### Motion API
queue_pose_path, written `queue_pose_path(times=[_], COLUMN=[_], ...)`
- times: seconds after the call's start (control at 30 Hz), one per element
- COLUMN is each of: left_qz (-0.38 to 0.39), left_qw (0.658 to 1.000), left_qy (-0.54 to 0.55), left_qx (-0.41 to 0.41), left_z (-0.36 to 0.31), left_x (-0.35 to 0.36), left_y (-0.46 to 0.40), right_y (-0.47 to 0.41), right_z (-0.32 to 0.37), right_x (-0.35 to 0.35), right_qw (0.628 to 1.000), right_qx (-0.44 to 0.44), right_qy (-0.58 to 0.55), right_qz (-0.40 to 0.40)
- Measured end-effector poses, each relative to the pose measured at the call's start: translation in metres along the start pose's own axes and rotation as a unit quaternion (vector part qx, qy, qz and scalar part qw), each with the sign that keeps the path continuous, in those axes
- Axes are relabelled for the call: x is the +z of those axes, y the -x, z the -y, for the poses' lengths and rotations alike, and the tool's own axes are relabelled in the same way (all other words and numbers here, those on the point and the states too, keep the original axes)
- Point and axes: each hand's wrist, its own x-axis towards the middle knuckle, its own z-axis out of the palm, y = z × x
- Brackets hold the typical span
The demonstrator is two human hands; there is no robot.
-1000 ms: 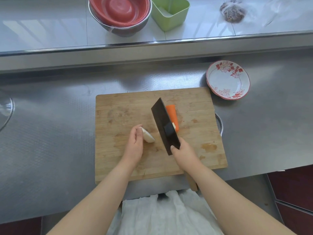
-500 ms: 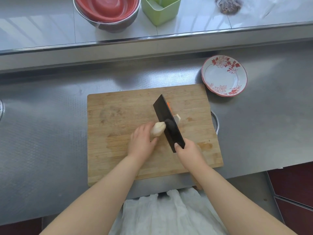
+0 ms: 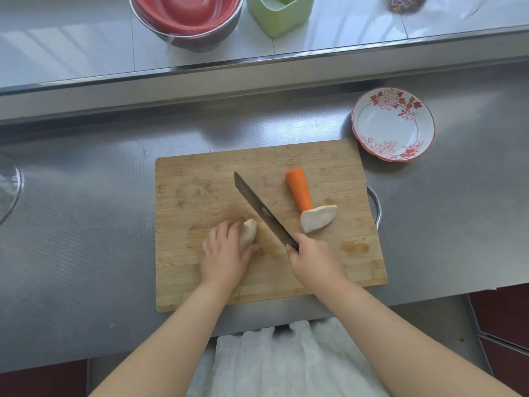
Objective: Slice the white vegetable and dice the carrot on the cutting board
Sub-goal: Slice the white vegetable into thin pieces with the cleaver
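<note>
Head view: a rectangular wooden board, pale with worn brown stains, lies at frame centre on a dimpled steel counter. Two white pieces rest on it. The left piece, rounded and off-white, sits left of centre under the left hand, whose curled fingers grip it from above and hide most of it. The right piece, a half-round wedge with its flat, fibrous cut face up, lies right of centre, well apart from both hands. A carrot, a smooth orange tapered stub, lies above that wedge, its narrow end touching or slightly overlapping the wedge. The right hand is closed around the handle of a knife, low and right of centre. The dark, flat blade runs diagonally toward the upper left, edge down, between the two white pieces and just beside the left one; whether the edge touches the board cannot be told. At upper right of the board stands a round plate, glossy white with red flowers. Along the top edge: a red bowl nested in a steel bowl and a green plastic tub.
</note>
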Motion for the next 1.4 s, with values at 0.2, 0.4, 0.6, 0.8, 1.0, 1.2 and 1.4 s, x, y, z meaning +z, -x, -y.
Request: queue_pose_path(times=[0.2, 0.4, 0.6, 0.8, 1.0, 1.2, 1.4], left_qz=[-0.065, -0.076, -0.09, -0.112, -0.111, -0.093, -0.101], left_qw=[0.995, 0.993, 0.99, 0.987, 0.985, 0.989, 0.989], left_qy=[0.055, 0.066, 0.066, 0.066, 0.064, 0.064, 0.067], left_qx=[0.047, 0.057, 0.083, 0.092, 0.112, 0.098, 0.088], left_z=[-0.005, -0.003, -0.002, 0.002, 0.007, 0.002, 0.0], left_x=[0.006, 0.009, 0.008, 0.013, 0.013, 0.005, 0.005], left_y=[-0.019, -0.024, -0.025, -0.027, -0.022, -0.022, -0.02], right_y=[-0.001, -0.001, 0.006, -0.004, -0.024, -0.007, 0.005], right_z=[0.006, 0.005, 0.01, 0.021, 0.021, 0.02, 0.033], right_x=[0.009, 0.01, 0.009, 0.008, 0.005, 0.003, 0.004], right_qw=[0.996, 0.989, 0.988, 0.983, 0.994, 0.987, 0.983], right_qx=[-0.023, -0.043, -0.036, 0.001, 0.03, -0.03, -0.015], right_qy=[0.086, 0.14, 0.152, 0.175, 0.083, 0.155, 0.179], right_qz=[0.011, -0.001, 0.008, 0.05, 0.061, 0.027, 0.046])
